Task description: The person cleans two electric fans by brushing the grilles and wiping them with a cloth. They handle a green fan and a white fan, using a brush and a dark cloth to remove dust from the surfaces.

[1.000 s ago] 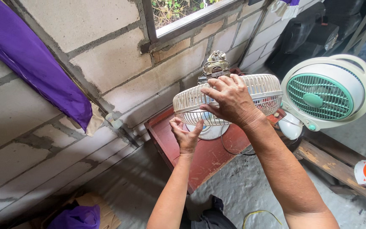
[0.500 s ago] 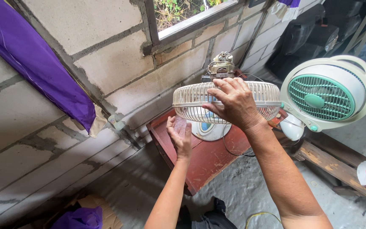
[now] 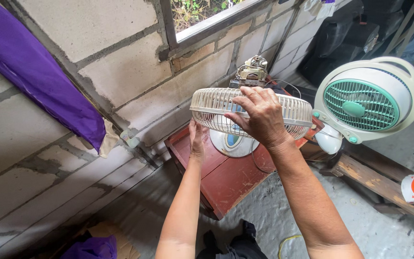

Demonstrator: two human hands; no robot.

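left fingers (image 3: 196, 130) hidden under fan guard (image 3: 207, 108)

This looks like a makeshift fan-repair corner, perhaps in a home shed. The wall (image 3: 120, 72) is bare grey block with rough mortar, the floor (image 3: 274, 211) raw concrete. A stripped fan with an exposed motor (image 3: 251, 68) stands on a worn red table (image 3: 226, 177), beside a green-grilled box fan (image 3: 366, 100) and rough planks (image 3: 374, 175).

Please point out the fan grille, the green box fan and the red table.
fan grille (image 3: 216, 103), head view, on its left ribs.
green box fan (image 3: 362, 105), head view, on its green front grid.
red table (image 3: 226, 180), head view, on its bare top.
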